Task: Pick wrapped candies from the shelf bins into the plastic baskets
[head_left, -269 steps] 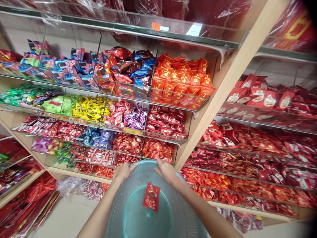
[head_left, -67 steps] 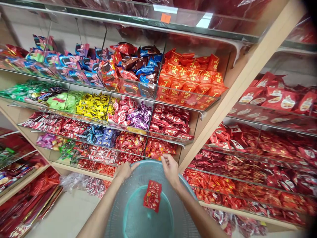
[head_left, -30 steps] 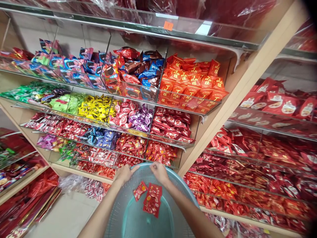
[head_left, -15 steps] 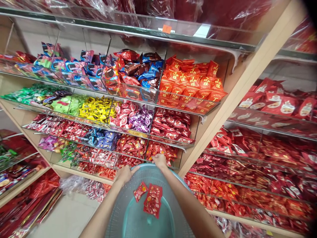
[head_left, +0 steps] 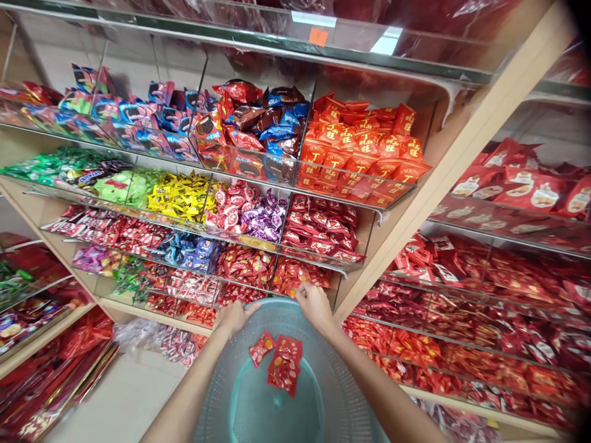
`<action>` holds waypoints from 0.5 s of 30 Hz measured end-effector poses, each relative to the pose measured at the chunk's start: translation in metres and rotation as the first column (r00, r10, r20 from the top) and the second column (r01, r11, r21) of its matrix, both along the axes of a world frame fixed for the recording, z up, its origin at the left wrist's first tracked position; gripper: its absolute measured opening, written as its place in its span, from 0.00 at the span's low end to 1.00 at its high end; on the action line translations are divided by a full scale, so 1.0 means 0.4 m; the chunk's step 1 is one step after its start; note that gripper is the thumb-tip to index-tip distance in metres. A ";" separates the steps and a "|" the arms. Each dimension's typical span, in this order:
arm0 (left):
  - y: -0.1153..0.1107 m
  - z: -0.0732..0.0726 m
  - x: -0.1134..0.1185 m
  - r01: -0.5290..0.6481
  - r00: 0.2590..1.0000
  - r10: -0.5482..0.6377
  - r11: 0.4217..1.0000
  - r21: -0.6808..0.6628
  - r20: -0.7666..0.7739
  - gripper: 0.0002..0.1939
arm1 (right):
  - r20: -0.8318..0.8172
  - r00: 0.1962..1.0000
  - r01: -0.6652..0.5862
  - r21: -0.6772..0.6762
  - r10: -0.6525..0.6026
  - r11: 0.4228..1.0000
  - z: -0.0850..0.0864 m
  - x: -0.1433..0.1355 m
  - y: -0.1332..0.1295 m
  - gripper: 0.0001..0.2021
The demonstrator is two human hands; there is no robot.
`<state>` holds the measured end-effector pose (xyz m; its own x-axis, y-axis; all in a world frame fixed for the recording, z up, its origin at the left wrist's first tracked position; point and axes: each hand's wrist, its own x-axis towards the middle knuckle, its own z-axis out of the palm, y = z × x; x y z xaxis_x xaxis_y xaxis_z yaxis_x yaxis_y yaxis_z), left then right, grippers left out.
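A teal perforated basket [head_left: 277,424] hangs low in front of me, with several red candy packets [head_left: 285,363] lying inside. My left hand [head_left: 233,319] grips its far rim on the left side, thumb pointing right along the edge. Just beyond the rim on the right, my right hand [head_left: 314,303] has its fingers pinched together at the front of the bottom bin of red spotted packets [head_left: 300,275]. What those fingers hold, if anything, is too small to make out.
Glass-fronted shelves hold yellow candies [head_left: 180,197], purple ones [head_left: 264,215] and orange-red bags [head_left: 357,154]. A slanted wooden upright [head_left: 415,209] separates them from more red packets at right. Plastic bags [head_left: 138,335] lie at the shelf foot.
My right hand has shifted slightly right along the lowest bin. The view has moved a little, while the basket, its packets and my left hand stay nearly the same.
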<state>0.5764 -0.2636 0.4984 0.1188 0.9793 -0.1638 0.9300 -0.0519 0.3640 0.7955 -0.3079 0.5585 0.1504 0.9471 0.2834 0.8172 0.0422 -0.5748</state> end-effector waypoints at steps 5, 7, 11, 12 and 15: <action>-0.006 0.010 0.002 -0.002 1.000 0.002 1.000 -0.012 0.000 0.42 | 0.109 0.951 -0.295 0.022 0.291 0.955 0.003 0.005 -0.074 0.10; -0.008 0.012 0.003 -0.003 1.000 0.003 1.000 -0.011 0.002 0.42 | 0.052 0.900 -0.435 0.004 0.434 0.901 -0.023 0.000 -0.086 0.10; -0.011 0.011 0.003 -0.004 1.000 0.004 1.000 -0.003 0.001 0.43 | -0.172 0.763 -0.645 -0.160 0.623 0.747 -0.102 -0.026 -0.087 0.08; -0.011 0.009 0.003 -0.002 1.000 0.002 1.000 0.000 -0.002 0.43 | -0.242 0.730 -0.683 -0.225 0.639 0.695 -0.122 -0.034 -0.085 0.08; -0.012 0.004 0.001 0.000 1.000 0.000 1.000 0.010 -0.019 0.43 | -0.402 0.714 -0.700 -0.396 0.573 0.594 -0.179 -0.059 -0.076 0.05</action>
<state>0.5770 -0.2683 0.4999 0.1156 0.9809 -0.1561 0.9368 -0.0555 0.3454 0.7718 -0.3384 0.4869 -0.5524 0.8089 -0.2012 0.5469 0.1695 -0.8198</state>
